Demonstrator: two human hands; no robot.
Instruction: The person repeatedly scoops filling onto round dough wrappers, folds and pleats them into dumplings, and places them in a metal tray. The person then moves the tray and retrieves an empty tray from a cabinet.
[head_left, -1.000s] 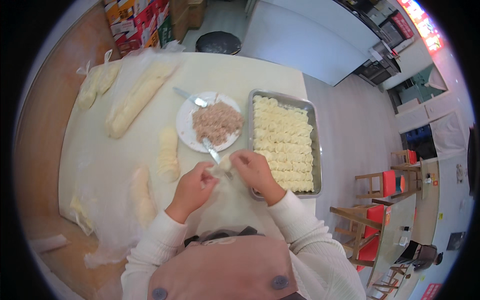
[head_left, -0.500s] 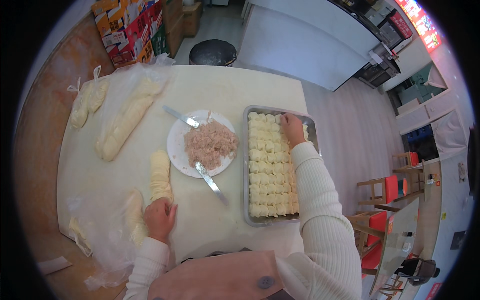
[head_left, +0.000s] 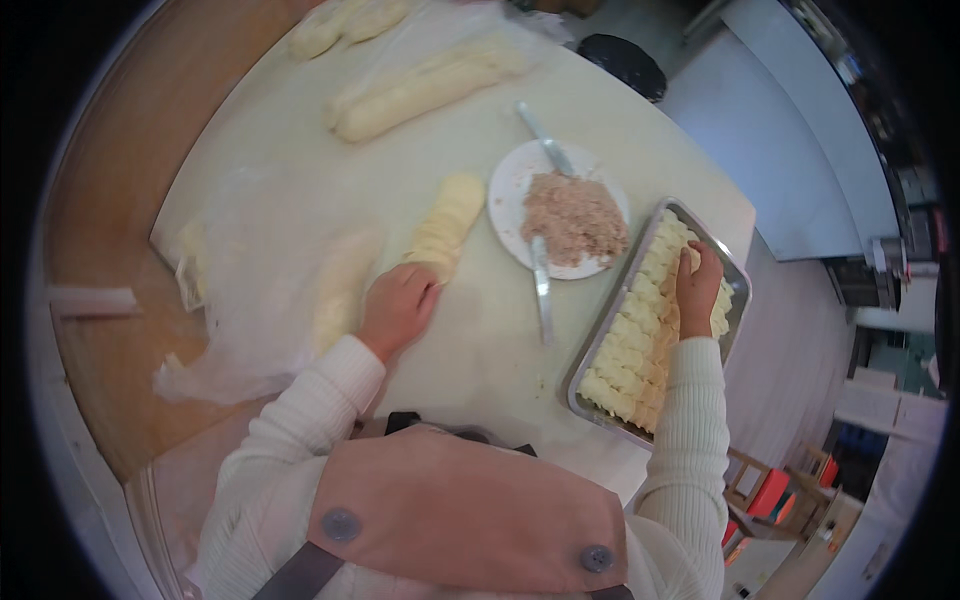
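Observation:
My left hand (head_left: 398, 303) is closed around the near end of a row of stacked round dough wrappers (head_left: 447, 222), which lies on the worktop. To the right, my right hand (head_left: 703, 290) reaches over a metal tray (head_left: 612, 318) filled with rows of pale folded dumplings (head_left: 640, 345). Its fingers are bent around a dumpling at the far part of the tray; the fingers partly hide it. Between the hands, a white plate (head_left: 507, 200) bears a mound of pinkish minced filling (head_left: 575, 215). Two flat metal spatulas rest there, a near one (head_left: 543, 300) and a far one (head_left: 543, 135).
Left of my left hand, a clear plastic bag (head_left: 260, 290) covers more dough (head_left: 345, 280). Farther back lie a long bagged dough roll (head_left: 420, 90) and smaller bagged pieces (head_left: 350, 22). A black round-topped object (head_left: 622, 65) stands beyond the worktop's far edge (head_left: 690, 130).
The whole view has swung, so the worktop things sit turned and farther right. My left hand stays at the wrappers. My right hand remains at the tray's far part, its fingers now more visible.

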